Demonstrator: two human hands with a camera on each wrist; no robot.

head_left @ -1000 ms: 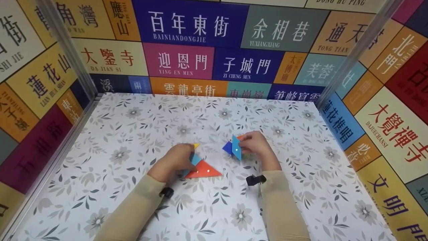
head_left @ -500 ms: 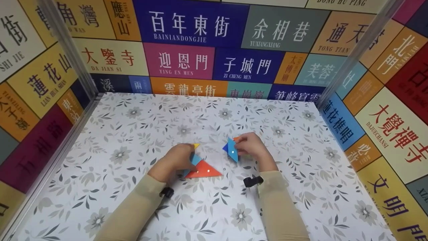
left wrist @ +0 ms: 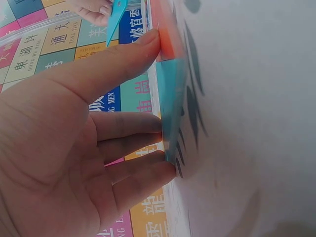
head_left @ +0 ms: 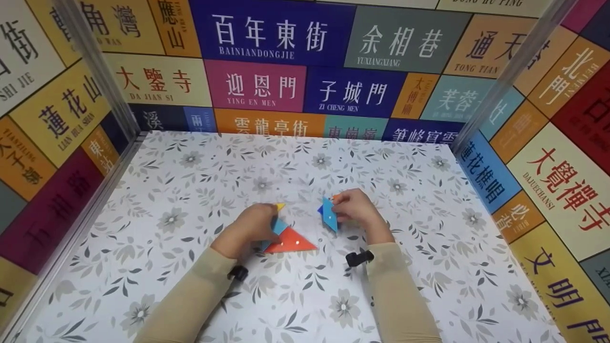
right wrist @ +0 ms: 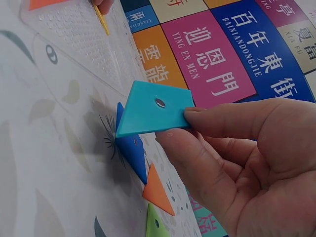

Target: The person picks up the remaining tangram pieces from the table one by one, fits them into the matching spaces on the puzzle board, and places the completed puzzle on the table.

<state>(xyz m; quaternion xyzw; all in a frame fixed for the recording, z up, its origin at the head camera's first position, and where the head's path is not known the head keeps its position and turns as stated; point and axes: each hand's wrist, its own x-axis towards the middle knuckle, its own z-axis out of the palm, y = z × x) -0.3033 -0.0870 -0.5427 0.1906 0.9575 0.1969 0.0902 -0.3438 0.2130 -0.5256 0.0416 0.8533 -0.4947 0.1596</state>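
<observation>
My right hand [head_left: 358, 209] pinches a light blue four-sided tangram piece [right wrist: 153, 106] between thumb and forefinger, holding it tilted over the table. Beneath it lie a dark blue piece [right wrist: 132, 148], an orange triangle [right wrist: 158, 190] and a green piece [right wrist: 156, 222]. Spread over a group of pieces further left is my left hand [head_left: 250, 228]. Its thumb rests on a red-orange triangle [head_left: 293, 242], and its other fingertips touch the edge by a teal piece [left wrist: 170, 94]. A yellow piece [head_left: 280, 206] pokes out past the fingers. The palm hides part of this group.
A clear textured plastic tray [right wrist: 81, 47] lies under the left-hand group. White flowered cloth [head_left: 200, 295] covers the table. Panels with street names [head_left: 276, 33] wall in the back and both sides, with clear corner posts [head_left: 505, 71].
My right hand has shifted slightly left and toward me, with the light blue piece covering more of the dark blue one. The left hand stays in place.
</observation>
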